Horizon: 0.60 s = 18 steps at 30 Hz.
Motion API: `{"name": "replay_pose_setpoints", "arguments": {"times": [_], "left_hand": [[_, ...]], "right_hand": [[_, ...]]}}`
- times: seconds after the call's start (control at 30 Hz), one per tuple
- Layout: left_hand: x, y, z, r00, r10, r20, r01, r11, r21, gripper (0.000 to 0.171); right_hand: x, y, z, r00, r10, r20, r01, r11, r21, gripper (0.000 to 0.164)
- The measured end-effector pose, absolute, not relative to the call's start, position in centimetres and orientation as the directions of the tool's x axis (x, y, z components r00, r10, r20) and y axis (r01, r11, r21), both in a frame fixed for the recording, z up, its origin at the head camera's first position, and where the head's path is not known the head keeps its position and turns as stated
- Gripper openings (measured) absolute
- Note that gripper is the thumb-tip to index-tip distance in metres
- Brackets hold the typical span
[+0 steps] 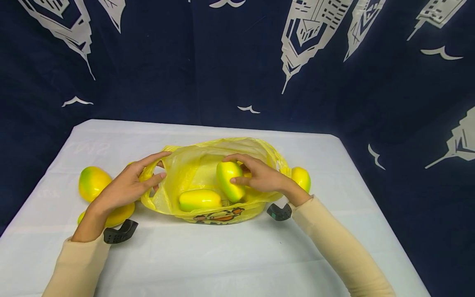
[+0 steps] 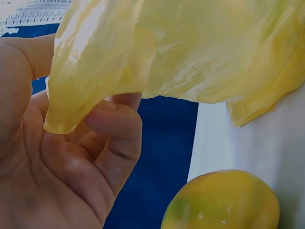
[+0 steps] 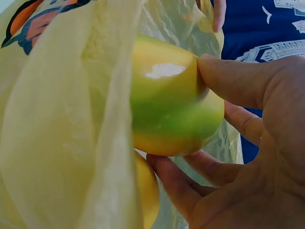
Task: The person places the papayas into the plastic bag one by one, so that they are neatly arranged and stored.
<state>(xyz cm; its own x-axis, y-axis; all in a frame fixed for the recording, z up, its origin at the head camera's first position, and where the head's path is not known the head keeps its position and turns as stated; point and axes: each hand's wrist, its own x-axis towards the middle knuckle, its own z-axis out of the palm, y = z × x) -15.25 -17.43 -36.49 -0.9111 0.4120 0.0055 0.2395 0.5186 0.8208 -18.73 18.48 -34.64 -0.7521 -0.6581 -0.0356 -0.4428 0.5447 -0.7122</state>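
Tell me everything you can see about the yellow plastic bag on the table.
The thin, crinkled yellow plastic carrier bag lies on the white-covered table with its mouth held open. Its film is translucent, and an orange and dark print runs along the near side. The left hand pinches the left handle loop, lifting that edge. The right hand reaches inside, gripping a yellow-green mango; another mango lies on the bag's bottom. More mangoes rest outside, beside both ends.

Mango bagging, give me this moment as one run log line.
left hand: holds yellow bag open | right hand: grips mango inside bag | second mango: in bag
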Motion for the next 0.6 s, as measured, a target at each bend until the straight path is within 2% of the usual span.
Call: {"name": "replay_pose_setpoints", "arguments": {"times": [0.6], "left_hand": [[-15.3, -17.5, -36.5, -0.909, 0.417, 0.008, 0.239, 0.505, 0.830, 0.057]], "right_hand": [[-18.4, 17.1, -35.1, -0.733, -0.675, -0.079, -0.506, 0.620, -0.600, 0.051]]}}
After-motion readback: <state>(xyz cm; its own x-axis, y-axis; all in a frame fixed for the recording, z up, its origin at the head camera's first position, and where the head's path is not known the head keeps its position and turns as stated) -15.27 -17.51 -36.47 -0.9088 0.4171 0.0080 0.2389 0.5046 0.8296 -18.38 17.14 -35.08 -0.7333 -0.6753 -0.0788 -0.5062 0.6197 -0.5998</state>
